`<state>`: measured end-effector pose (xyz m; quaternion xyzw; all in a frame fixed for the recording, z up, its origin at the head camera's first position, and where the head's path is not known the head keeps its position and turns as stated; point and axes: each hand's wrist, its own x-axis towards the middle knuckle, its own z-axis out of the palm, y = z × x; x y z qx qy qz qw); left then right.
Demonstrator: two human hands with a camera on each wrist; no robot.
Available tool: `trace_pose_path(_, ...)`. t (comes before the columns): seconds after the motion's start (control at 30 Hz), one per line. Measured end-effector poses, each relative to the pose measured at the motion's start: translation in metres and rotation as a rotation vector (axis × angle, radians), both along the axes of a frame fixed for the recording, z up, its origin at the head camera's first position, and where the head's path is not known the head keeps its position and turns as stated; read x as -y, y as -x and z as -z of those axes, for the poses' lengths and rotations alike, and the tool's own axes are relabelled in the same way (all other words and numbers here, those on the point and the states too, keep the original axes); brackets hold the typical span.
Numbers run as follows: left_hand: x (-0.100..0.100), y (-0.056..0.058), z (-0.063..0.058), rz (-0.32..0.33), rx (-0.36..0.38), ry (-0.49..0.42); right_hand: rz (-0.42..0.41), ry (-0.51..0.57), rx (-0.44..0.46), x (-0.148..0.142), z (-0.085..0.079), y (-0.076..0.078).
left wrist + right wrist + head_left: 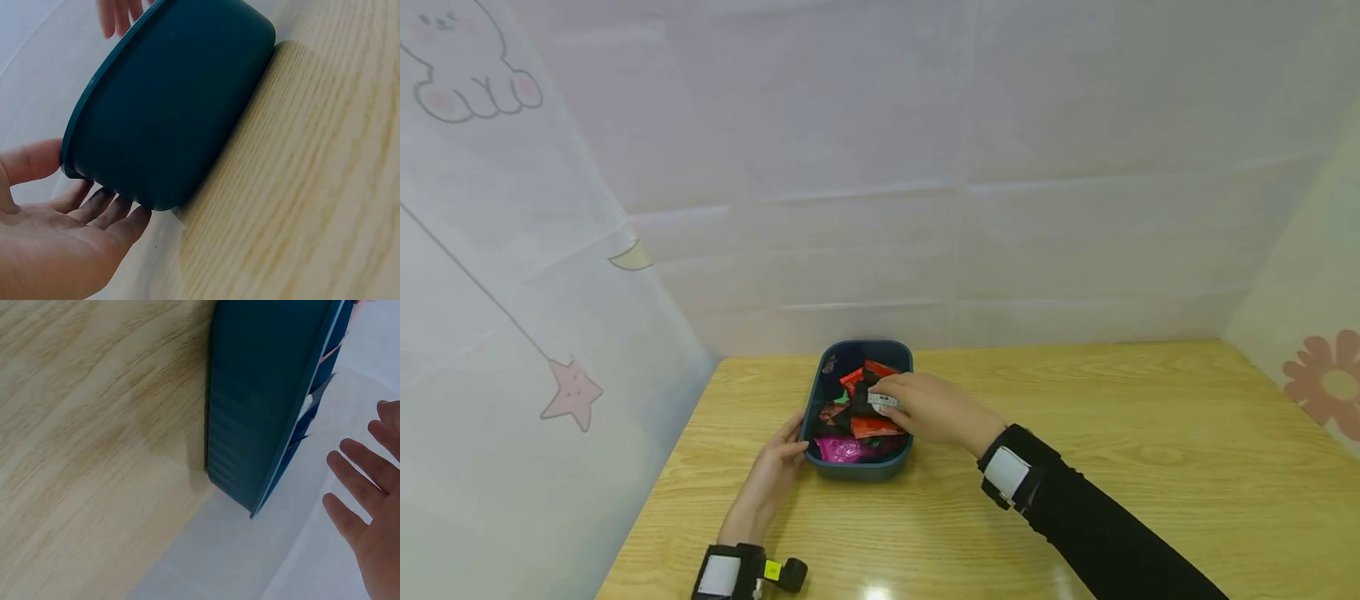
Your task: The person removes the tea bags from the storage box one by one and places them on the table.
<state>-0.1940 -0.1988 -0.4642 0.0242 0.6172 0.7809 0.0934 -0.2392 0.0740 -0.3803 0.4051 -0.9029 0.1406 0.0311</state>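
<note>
A dark teal plastic bin (859, 472) holds small wrapped packets in red, black and pink; a pink packet (842, 450) lies at the near end. My left hand (778, 462) holds the bin's left side, thumb at the rim and fingers against the outer wall, as the left wrist view shows on the bin (169, 100). Over the packets reaches my right hand (936, 408), close to a black packet with a white label (883, 402). In the right wrist view its fingers (357, 478) are spread above the rim, holding nothing.
The bin stands on a light wood table (1075, 417), near its back edge. White sheeting (962, 208) with printed figures rises behind the table and on both sides. Each wrist wears a black strap with a camera.
</note>
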Motion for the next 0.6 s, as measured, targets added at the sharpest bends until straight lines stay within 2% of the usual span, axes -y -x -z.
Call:
trace_pose_path(0.13, -0.001, -0.001, 0.0, -0.039, 0.015, -0.028, -0.004, -0.02, 0.032, 0.019, 0.002, 0.008)
trace_pose_path(0.33, -0.003, 0.0, 0.0, -0.093, 0.033, -0.042, 0.0, -0.006, 0.011, 0.039, 0.003, 0.022)
trace_pose_path(0.47, -0.004, 0.0, 0.0, -0.105, 0.03, -0.043, 0.067, -0.031, 0.0, 0.046, 0.003, 0.033)
trace_pose_path(0.6, -0.004, -0.004, 0.003, -0.103, 0.037, -0.034, 0.141, -0.117, 0.007, 0.048, 0.009, 0.043)
